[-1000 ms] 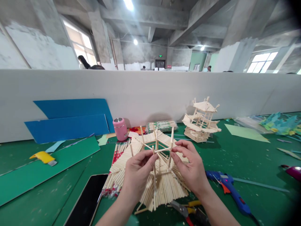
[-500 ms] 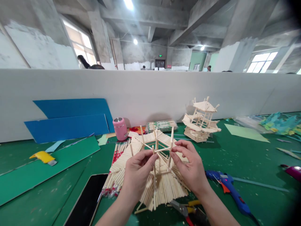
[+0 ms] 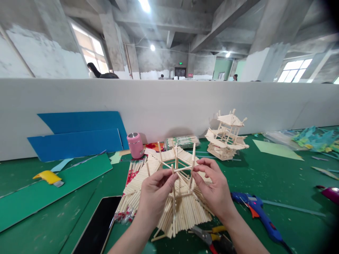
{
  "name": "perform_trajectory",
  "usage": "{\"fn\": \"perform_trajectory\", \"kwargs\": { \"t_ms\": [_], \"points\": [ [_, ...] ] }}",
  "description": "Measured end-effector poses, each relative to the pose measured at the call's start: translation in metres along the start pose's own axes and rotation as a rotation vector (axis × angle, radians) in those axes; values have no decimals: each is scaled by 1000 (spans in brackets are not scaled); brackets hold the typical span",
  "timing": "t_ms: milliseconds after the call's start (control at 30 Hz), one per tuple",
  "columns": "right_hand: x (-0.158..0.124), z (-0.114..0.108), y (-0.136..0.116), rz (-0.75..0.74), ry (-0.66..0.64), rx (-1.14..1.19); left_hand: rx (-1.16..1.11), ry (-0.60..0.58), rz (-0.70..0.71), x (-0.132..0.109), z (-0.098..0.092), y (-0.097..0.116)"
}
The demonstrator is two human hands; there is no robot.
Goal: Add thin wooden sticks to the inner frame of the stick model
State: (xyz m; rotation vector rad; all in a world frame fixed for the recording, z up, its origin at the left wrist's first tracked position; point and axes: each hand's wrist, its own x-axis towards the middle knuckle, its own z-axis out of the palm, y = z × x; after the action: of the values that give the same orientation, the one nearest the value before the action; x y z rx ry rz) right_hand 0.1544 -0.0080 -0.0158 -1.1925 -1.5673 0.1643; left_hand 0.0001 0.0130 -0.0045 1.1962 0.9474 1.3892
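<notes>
A roof-shaped model of thin wooden sticks [image 3: 182, 208] lies upturned on the green table, its stick frame pointing up. My left hand [image 3: 155, 193] pinches an upright stick of that frame at its left end. My right hand [image 3: 214, 188] pinches the frame at the right end of the same short crossbar [image 3: 182, 168]. Both hands have their fingers closed on the sticks.
A finished stick pagoda [image 3: 227, 134] stands behind. A blue glue gun [image 3: 258, 211] lies right, pliers [image 3: 212, 237] near my wrist, a black phone [image 3: 99, 224] left. A pink can [image 3: 135, 144], blue boards [image 3: 79, 135], a yellow cutter [image 3: 49, 176] and a white partition [image 3: 169, 106] sit beyond.
</notes>
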Motion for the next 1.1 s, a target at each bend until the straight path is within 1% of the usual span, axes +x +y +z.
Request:
{"fn": "perform_trajectory", "kwargs": {
  "t_ms": [300,767,900,1100],
  "points": [
    [0,1,0,5,3,-1,-8,9,-8,0,1,3],
    [-2,-1,0,37,-20,-21,0,-1,-9,1,1,2],
    [-7,-3,3,62,11,-30,-1,22,-12,0,1,2],
    [-21,-6,11,155,65,-20,5,43,-16,-1,1,2]
  ]
}}
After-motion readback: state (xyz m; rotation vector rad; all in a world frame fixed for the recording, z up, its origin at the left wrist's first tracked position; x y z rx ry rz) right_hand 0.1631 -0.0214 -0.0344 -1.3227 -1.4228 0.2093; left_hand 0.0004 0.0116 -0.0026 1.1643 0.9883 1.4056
